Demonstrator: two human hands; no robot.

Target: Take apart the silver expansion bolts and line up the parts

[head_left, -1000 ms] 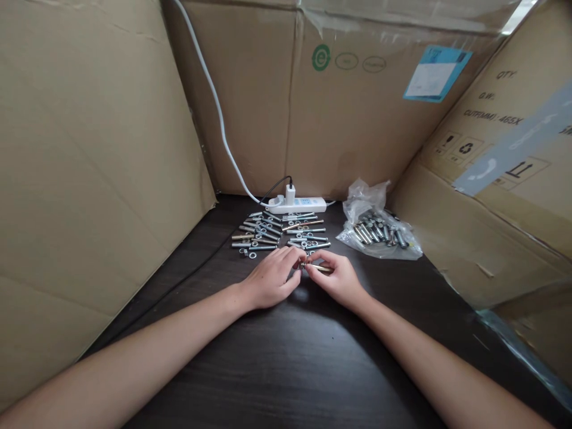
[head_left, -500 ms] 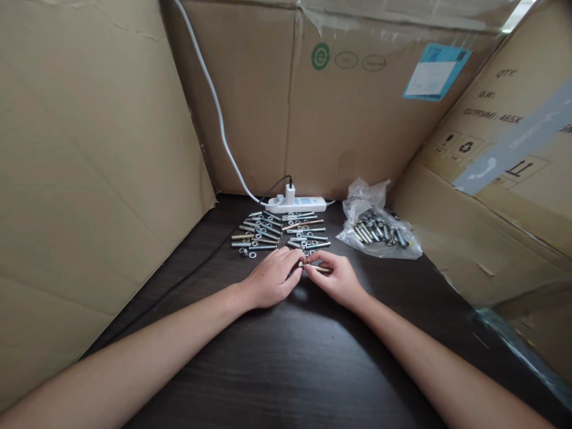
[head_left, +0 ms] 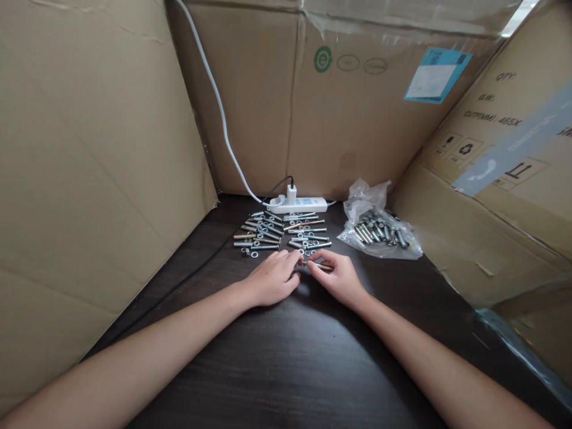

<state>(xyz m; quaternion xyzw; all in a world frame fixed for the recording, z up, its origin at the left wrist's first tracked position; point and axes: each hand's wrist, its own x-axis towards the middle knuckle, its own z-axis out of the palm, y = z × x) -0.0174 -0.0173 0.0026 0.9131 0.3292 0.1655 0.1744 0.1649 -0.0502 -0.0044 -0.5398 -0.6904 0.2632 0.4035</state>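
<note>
My right hand (head_left: 338,277) pinches a brass-coloured bolt (head_left: 325,267) between thumb and fingers. The bolt lies nearly level, with its left end sticking out toward my other hand. A small nut-like piece (head_left: 304,263) shows at that end. My left hand (head_left: 273,278) is beside it, index fingertip at the piece and thumb a little apart below. Just beyond my hands lie two groups of metal bolts, a left group (head_left: 263,247) and a right group (head_left: 313,230), with loose washers (head_left: 254,255) and nuts (head_left: 245,252) among them.
A clear plastic bag (head_left: 411,250) of bolts lies at the back right. Behind the bolts sits a white power strip (head_left: 319,205) with a plug and cables. Cardboard walls (head_left: 250,107) enclose the dark table (head_left: 268,363) on the left, back and right.
My left thumb has moved away from the index finger, loosening its pinch at the bolt's end. My right hand keeps its hold on the bolt. The view has shifted slightly.
</note>
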